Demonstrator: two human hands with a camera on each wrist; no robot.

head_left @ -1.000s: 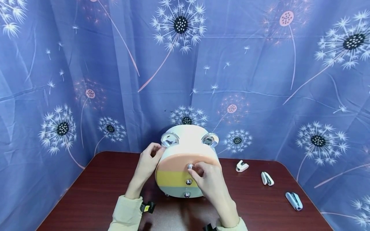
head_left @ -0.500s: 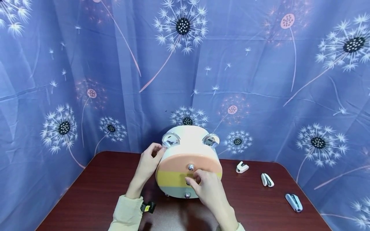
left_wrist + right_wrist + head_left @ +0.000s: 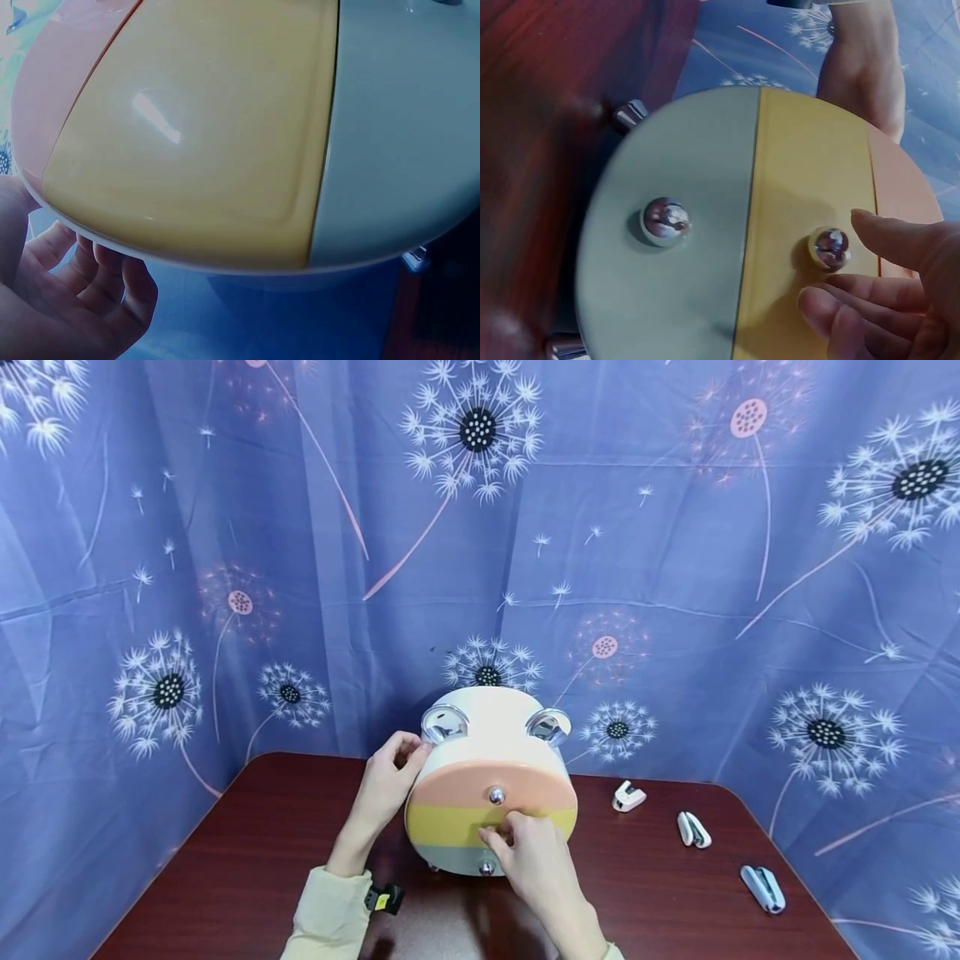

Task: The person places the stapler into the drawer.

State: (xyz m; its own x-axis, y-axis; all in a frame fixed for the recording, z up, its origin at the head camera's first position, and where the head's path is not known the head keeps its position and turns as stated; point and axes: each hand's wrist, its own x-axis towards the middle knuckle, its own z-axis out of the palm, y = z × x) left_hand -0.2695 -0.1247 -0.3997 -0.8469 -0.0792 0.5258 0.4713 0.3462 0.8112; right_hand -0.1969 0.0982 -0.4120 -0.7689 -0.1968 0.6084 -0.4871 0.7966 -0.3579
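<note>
A small white drawer cabinet (image 3: 491, 727) with a rounded body stands on the table, its front banded in orange, yellow and green. My left hand (image 3: 382, 789) rests against its left side; the left wrist view shows loosely bent fingers (image 3: 112, 289) behind the rim. At the yellow drawer (image 3: 442, 827), my right hand (image 3: 542, 860) surrounds the middle knob (image 3: 830, 249). In the right wrist view, thumb and fingers sit apart on either side of that round chrome knob. The orange drawer's knob (image 3: 496, 795) and the green drawer's knob (image 3: 665, 221) are untouched. All three drawers look closed.
Two chrome ear-like parts, one left (image 3: 445, 723) and one right (image 3: 550, 727), stick up from the cabinet. To the right lie a white mini stapler (image 3: 628, 796), another white one (image 3: 693, 829) and a light blue one (image 3: 762, 889). A blue dandelion curtain (image 3: 360, 668) hangs behind the table.
My right hand has let go of the orange drawer's knob and moved down to the yellow drawer's knob. The left hand has stayed at the cabinet's side.
</note>
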